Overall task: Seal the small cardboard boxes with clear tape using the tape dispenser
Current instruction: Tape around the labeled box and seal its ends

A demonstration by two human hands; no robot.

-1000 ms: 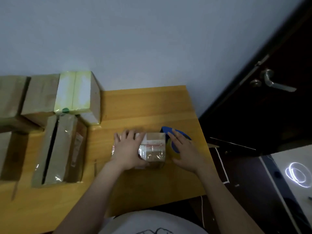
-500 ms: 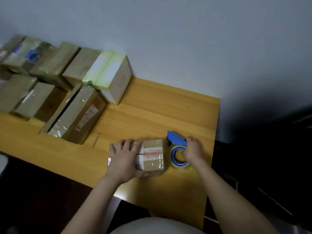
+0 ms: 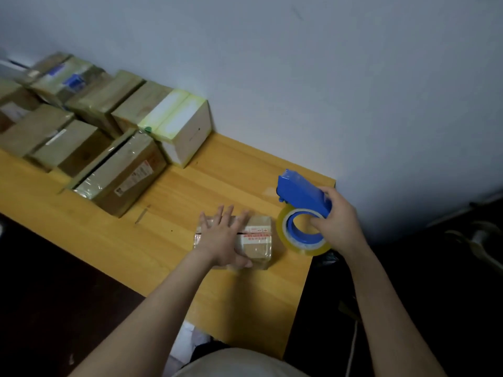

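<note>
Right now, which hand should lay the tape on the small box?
Right. The right hand grips the blue tape dispenser just beside the small box; the left hand lies flat on that box, likely steadying it.

The wooden table (image 3: 163,257) bears a small box (image 3: 258,242) (tape-wrapped) and clustered boxes (image 3: 128,170).

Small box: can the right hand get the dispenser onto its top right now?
Probably yes: the right hand holds the tape dispenser just beside the small box, nothing between; the left hand covers only its left part.
</note>
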